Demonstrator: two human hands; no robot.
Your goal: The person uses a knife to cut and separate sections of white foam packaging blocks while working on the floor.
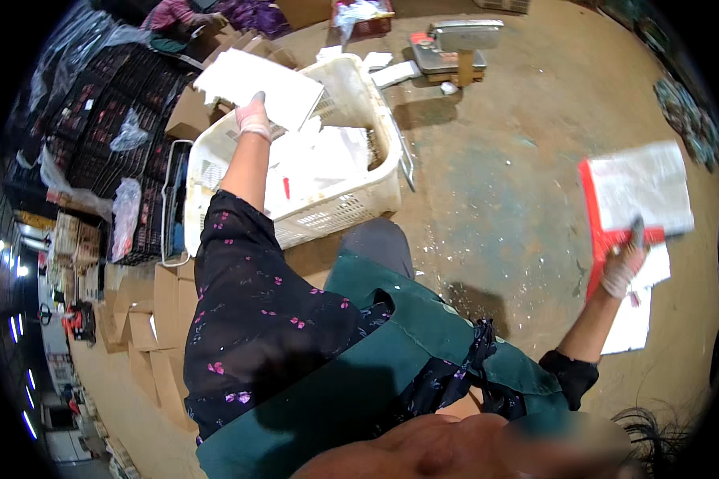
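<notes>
My left hand (253,118), in a thin glove, grips the near edge of a white foam sheet (269,84) with the thumb on top. The sheet is held over the far-left rim of a white plastic basket (338,206). White foam pieces (335,152) and a small red item (286,187) lie inside that basket. Off to the right, my gloved right hand (624,263) has hold of a red-and-white panel (641,185) by its red edge. Below that hand, more white sheets (626,323) show; whether they are attached to the panel I cannot tell.
A platform scale (449,57) stands on the floor beyond the basket, with white foam scraps (395,73) beside it. Black crates (114,108) are stacked at left. Cardboard boxes (156,323) lie behind on the left. A co-worker (177,24) is at the top left.
</notes>
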